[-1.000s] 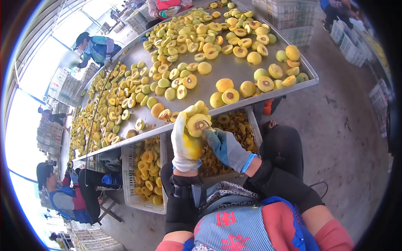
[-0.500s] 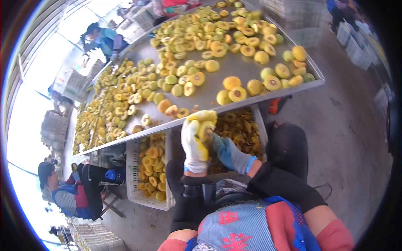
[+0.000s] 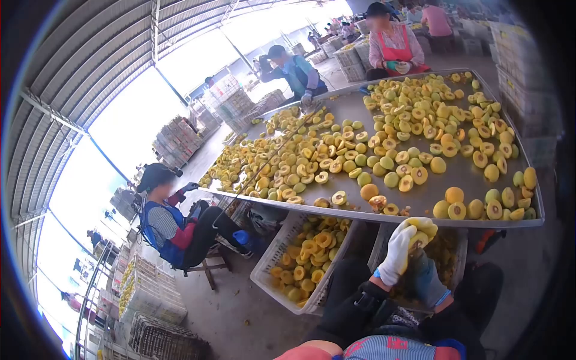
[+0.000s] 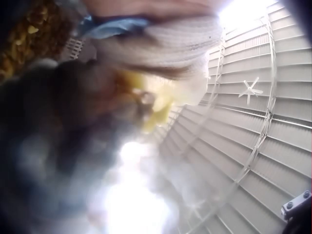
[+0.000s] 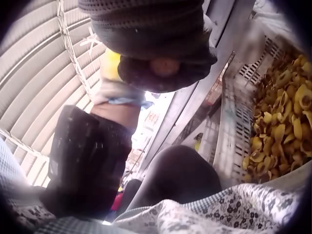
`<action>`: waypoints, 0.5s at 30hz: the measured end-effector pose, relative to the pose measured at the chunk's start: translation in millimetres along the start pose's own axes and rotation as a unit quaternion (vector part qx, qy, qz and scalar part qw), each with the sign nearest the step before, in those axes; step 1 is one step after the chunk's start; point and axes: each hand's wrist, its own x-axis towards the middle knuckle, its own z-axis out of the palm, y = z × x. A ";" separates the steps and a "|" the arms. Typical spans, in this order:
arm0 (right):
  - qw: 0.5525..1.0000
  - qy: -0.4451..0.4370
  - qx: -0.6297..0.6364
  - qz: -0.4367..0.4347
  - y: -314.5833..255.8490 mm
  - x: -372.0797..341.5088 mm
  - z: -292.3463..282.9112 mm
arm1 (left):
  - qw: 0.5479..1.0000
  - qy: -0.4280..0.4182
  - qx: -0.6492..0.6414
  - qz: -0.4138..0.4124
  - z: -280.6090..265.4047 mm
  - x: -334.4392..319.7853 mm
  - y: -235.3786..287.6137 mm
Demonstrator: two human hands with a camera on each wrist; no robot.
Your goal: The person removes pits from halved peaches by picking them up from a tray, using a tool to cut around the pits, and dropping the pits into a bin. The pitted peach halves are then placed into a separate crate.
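Observation:
My left hand [image 3: 397,255], in a white glove stained yellow, grips a halved yellow peach [image 3: 418,241] just off the table's front edge. Close below the fruit is my right hand [image 3: 428,281] in a blue-grey glove, blurred. In the right wrist view the dark right glove [image 5: 151,34] has curled fingers, with a bare patch showing at one spot; I cannot tell what they hold. The left wrist view has the white glove [image 4: 165,46] at the top, and the blurred yellow fruit [image 4: 158,112] below it.
A metal table [image 3: 360,96] carries many peach halves [image 3: 414,108]. Under its edge stand a white crate [image 3: 264,273] of hollowed halves and, below my hands, another crate [image 3: 461,252] of scraps. One person [image 3: 165,222] sits at left; others work across the table.
The head view has swung left and up, so table and hands appear farther right. The peach's cut face with its pit, plain a second ago, now shows less. The left hand still holds the fruit.

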 end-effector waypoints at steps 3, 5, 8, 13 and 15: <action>0.999 -0.022 -0.002 -0.039 27.3 5.8 -12.1 | 0.995 -0.004 -0.027 -0.099 16.0 -0.2 28.6; 0.999 -0.034 -0.002 -0.023 34.5 4.7 -11.5 | 0.991 0.022 0.026 -0.128 18.3 2.4 31.9; 0.984 -0.047 0.146 0.091 15.5 0.1 -0.3 | 0.982 0.049 0.147 -0.107 14.2 6.4 20.9; 0.907 -0.147 0.142 0.368 -36.2 -7.2 -29.0 | 0.960 -0.060 0.253 -0.108 3.6 3.6 21.0; 0.917 -0.141 0.103 0.358 -32.3 -9.3 -31.6 | 0.952 -0.089 0.263 -0.130 -0.8 5.0 19.6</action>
